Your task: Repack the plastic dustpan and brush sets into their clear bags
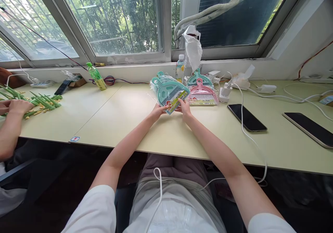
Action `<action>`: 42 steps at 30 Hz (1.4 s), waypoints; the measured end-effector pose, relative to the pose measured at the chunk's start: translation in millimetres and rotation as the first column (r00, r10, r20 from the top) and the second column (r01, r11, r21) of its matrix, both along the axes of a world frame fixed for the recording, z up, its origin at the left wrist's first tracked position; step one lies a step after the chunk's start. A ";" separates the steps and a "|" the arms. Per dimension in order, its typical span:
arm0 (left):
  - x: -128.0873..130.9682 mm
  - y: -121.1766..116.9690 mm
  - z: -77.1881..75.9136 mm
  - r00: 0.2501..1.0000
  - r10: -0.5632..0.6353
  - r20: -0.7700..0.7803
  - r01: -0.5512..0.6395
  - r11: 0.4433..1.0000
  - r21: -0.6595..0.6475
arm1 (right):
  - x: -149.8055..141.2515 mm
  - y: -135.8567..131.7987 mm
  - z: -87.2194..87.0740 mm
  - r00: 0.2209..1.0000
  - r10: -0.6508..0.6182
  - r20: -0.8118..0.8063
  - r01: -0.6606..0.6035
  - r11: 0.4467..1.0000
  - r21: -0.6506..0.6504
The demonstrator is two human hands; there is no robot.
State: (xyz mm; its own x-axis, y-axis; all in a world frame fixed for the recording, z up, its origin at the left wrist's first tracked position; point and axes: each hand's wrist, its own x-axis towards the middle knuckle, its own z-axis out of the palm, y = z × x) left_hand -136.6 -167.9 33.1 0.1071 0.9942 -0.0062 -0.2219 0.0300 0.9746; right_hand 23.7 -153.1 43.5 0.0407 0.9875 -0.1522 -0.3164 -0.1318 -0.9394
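Note:
Tilted above the table, a teal mini dustpan and brush set (169, 91) in clear plastic with a yellow label is held between both my hands. My left hand (157, 112) grips its lower left edge, fingers partly under the pack. At the lower right corner, my right hand (185, 109) closes on the label end. More teal plastic shows just behind the held set; how many packs are there I cannot tell. Right beside it, a pink dustpan and brush set (201, 93) leans up, with another teal set (199, 77) behind it.
Two phones (247, 117) and white cables lie to the right, near a charger plug (225, 92). A water bottle (179, 67) stands at the back. Further left are a green drink bottle (96, 76) and another person's hands (18, 107) over green okra-like pods (45, 101).

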 end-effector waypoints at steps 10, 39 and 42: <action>-6.2 0.5 1.8 0.995 -0.073 -0.062 0.073 0.997 0.007 | 11.2 3.3 7.3 0.997 -0.067 0.040 0.071 0.992 -0.103; -20.9 -12.3 19.6 0.940 -0.311 -0.139 0.310 0.950 -0.027 | 12.6 9.1 -5.5 0.993 0.098 -0.068 -0.086 0.982 0.167; -22.6 -14.9 21.2 0.824 -0.546 -0.150 0.533 0.838 -0.119 | 12.0 8.0 -4.3 0.992 0.058 -0.116 -0.039 0.986 0.165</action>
State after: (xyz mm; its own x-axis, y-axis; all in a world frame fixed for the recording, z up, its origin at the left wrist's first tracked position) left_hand -159.2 -182.9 54.3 0.6171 0.7743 -0.1401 0.0187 0.1635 0.9864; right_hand 35.7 -145.2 39.2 -0.0167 0.9998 0.0086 -0.4249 0.0007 -0.9052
